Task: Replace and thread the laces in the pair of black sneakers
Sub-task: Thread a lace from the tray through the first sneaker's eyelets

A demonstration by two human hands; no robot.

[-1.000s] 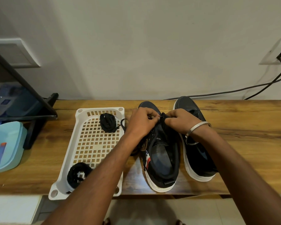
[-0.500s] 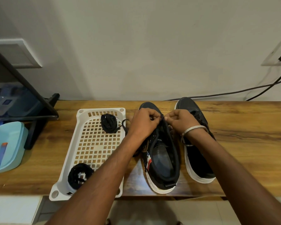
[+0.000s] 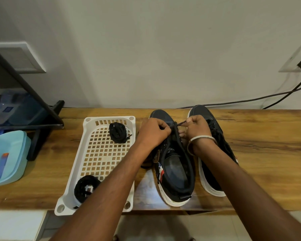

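Left hand (image 3: 153, 132) curled over the laced front of the near sneaker (image 3: 174, 164), fingertips pinching the black lace (image 3: 176, 126) at the eyelets. Right hand (image 3: 197, 128) opposite, just across the tongue, thumb and forefinger pinching the lace's tipped end, drawn up and angled toward the toe. A pale bangle (image 3: 201, 139) round the right wrist.

Near sneaker: black upper, thick white sole, padded black collar, dark insole showing, a red-and-white patch on its left side, toe pointing to the wall. Second sneaker (image 3: 214, 150) just right of it, parallel, same black and white, partly hidden under the right forearm.

White slotted tray (image 3: 101, 164) just left of the near sneaker, holding two coiled black lace bundles: one (image 3: 118, 133) at the far end, one (image 3: 86, 187) at the close end. All on a wooden tabletop (image 3: 268, 153). Far left of the sneaker, a pale blue box (image 3: 7, 157); behind it, a black cable (image 3: 250, 100) along the wall.
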